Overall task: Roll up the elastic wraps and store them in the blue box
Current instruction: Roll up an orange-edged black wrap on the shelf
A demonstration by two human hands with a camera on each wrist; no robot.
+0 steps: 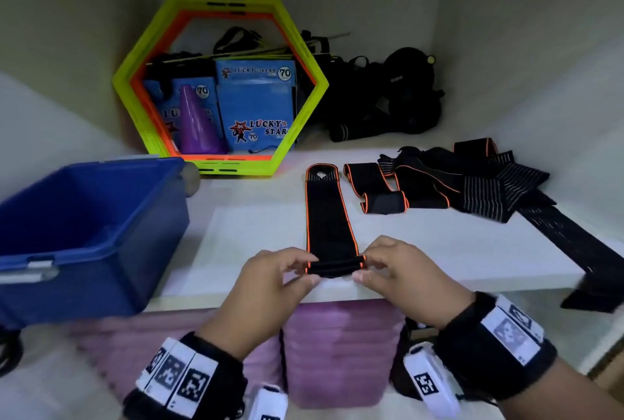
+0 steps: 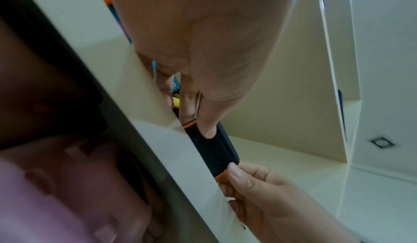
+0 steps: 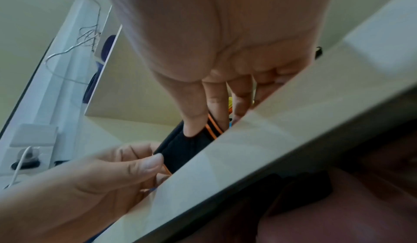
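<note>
A black elastic wrap with orange edging (image 1: 329,213) lies straight on the white shelf, running away from me. Its near end is turned into a small roll (image 1: 335,267) at the shelf's front edge. My left hand (image 1: 297,266) pinches the roll's left end and my right hand (image 1: 369,266) pinches its right end. Both wrist views show the same roll (image 2: 214,148) (image 3: 182,148) between thumbs and fingers. The blue box (image 1: 84,234) stands open on the left, with nothing visible inside.
More black wraps (image 1: 456,183) lie in a loose pile at the right, one strip hanging over the shelf edge (image 1: 574,251). A yellow-green hexagon frame (image 1: 219,82), blue cartons, a purple cone and black gear fill the back. Purple mats (image 1: 337,352) sit on the shelf below.
</note>
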